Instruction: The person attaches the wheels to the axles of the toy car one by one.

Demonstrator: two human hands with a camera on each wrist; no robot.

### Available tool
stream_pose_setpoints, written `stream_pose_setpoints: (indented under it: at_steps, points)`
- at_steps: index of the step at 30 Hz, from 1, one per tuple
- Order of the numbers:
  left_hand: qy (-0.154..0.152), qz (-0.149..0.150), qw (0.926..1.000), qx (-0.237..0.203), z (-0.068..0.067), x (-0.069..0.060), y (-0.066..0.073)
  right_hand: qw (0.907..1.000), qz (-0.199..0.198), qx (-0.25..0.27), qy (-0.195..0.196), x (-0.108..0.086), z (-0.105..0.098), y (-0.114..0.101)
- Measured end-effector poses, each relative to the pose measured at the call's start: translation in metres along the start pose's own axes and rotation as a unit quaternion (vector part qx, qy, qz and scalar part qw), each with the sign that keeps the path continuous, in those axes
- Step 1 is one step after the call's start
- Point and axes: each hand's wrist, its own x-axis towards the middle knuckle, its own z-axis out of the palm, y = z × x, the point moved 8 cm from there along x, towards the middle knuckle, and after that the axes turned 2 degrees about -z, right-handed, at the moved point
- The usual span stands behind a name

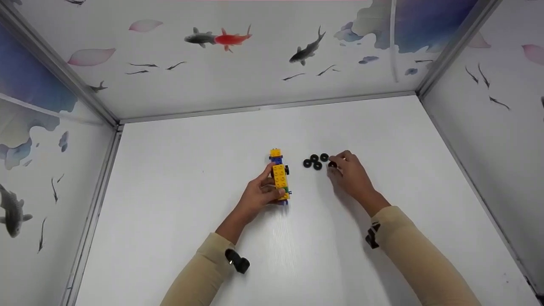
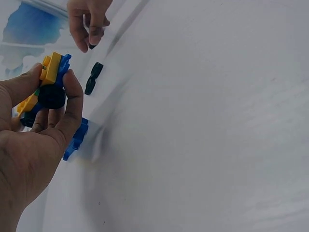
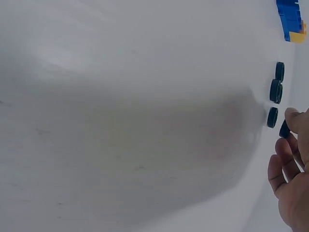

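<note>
A long toy of yellow and blue bricks [image 1: 280, 176], with a little green near its lower end, is gripped by my left hand [image 1: 255, 196] between thumb and fingers. Black wheels show on the toy's side in the left wrist view, one of them a dark round wheel [image 2: 51, 96]. My right hand [image 1: 352, 176] pinches a black wheel [image 1: 332, 164] with thumb and fingertips at the right of the wheel group. Beside it on the table lie several loose black wheels [image 1: 317, 165]. The right wrist view shows the pinched wheel [image 3: 284, 129] partly hidden by my right hand [image 3: 295, 179].
A white table [image 1: 170, 170] stands within low metal rails, with patterned panels [image 1: 255, 85] at the back and both sides. Black straps with small devices sit at both sleeve cuffs.
</note>
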Motion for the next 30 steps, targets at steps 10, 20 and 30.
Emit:
stream_pose_setpoints:
  at_steps: [10,20,30]
  points:
    - [0.009,-0.008,0.9999,0.004,0.0,0.001,0.0,0.9976,-0.056,0.037,0.016,0.001,-0.004,-0.025]
    - [0.014,-0.01,0.9998,0.01,0.0,-0.001,0.002,0.9951,-0.065,0.075,-0.003,0.002,-0.004,-0.049]
    - [0.014,-0.005,0.9999,0.005,-0.001,0.001,0.0,0.9904,-0.09,0.103,-0.021,0.0,0.003,-0.073]
